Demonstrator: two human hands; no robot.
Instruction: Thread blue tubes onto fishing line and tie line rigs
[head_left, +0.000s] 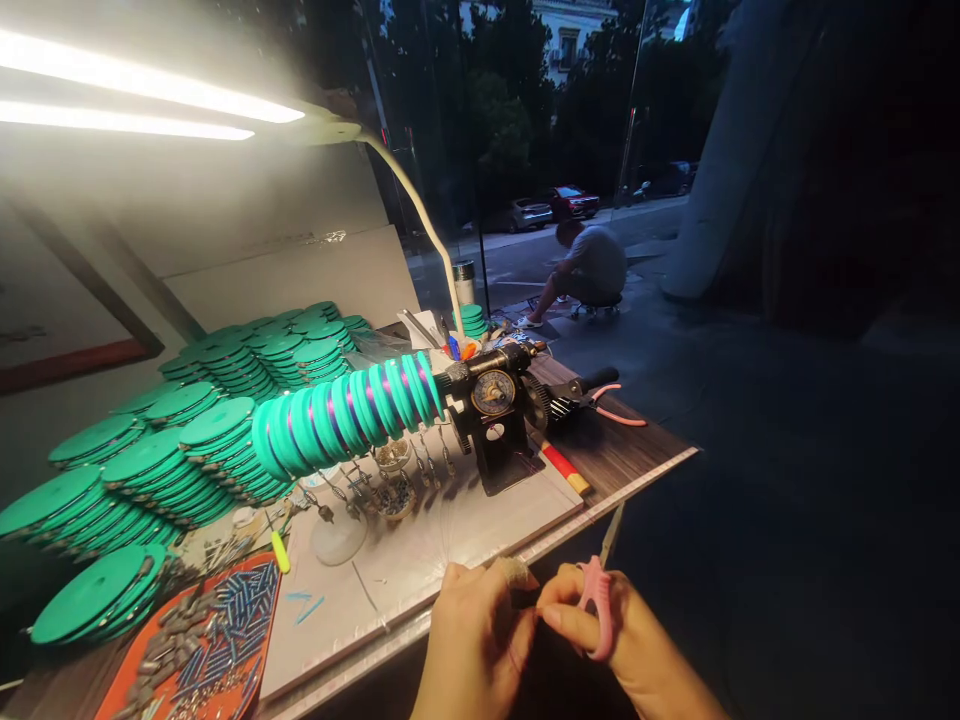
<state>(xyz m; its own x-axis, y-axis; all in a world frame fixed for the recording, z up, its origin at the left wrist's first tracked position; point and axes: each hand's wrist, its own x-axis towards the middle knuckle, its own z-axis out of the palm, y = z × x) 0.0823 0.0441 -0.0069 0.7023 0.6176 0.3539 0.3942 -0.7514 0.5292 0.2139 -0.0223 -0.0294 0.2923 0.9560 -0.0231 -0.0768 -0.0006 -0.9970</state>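
My left hand (476,625) is at the near table edge, fingers pinched together on something small and thin that I cannot make out. Close beside it, my right hand (611,630) grips pink-handled scissors (600,590), whose blades point up and away. The fingertips of both hands nearly meet. Above them on the table stands a black winding machine (495,410) with a row of teal spools (352,410) on its shaft.
Stacks of teal discs (187,440) fill the left of the table. An orange tray (217,640) holds several small blue and grey pieces. Pliers (600,390) lie at the far right edge. A lamp (150,100) shines overhead. A person (589,265) crouches outside.
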